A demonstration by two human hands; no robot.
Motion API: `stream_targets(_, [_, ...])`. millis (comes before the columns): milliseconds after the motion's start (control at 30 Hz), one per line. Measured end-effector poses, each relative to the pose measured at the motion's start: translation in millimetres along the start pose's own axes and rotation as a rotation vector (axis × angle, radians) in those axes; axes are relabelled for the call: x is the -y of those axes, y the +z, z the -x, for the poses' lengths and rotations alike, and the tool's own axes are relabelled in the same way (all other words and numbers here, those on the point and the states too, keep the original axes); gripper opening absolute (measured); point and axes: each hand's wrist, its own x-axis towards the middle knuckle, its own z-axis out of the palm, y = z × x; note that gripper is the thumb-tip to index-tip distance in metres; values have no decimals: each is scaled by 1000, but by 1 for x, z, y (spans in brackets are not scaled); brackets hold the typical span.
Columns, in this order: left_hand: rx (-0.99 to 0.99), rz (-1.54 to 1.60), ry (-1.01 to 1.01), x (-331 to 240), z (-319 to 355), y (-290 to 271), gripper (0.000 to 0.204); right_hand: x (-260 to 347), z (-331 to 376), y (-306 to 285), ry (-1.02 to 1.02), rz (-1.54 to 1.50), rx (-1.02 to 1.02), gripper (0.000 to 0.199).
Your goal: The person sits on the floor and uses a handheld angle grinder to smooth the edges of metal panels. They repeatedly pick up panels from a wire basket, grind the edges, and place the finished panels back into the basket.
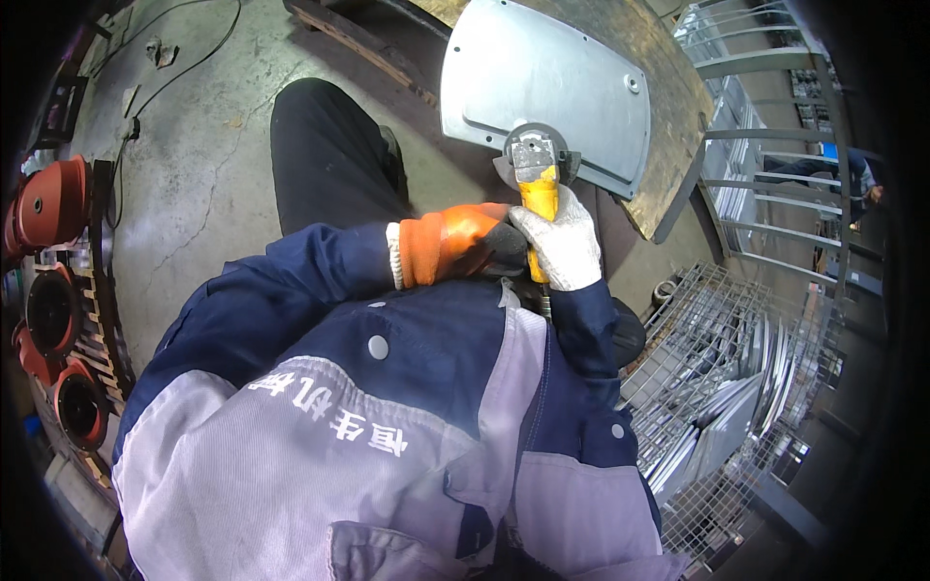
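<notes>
The floor (184,179) is gray and hard, with a thin, wiggly crack (206,208) running across it at the upper left. A black cord (232,34) curls over it there, and light makes the floor look pale. On the left edge, big red round parts (63,203) sit by wooden slats (94,324). A worn brown wooden table (630,34) stands at the top, right of the middle. A gray metal rack (765,134) with long bars fills the upper right. Below it is a wire basket (668,320) holding flat gray pieces (717,426). The far right looks dark.
</notes>
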Motion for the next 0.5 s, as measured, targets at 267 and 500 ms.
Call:
stream_targets(267, [-131,-709,345,16,38,-20,30,13,-6,32,-72,203,223,47])
stream_targets(500, [-43,-764,370,23,29,-20,15,-4,3,25,-119,214,136,44])
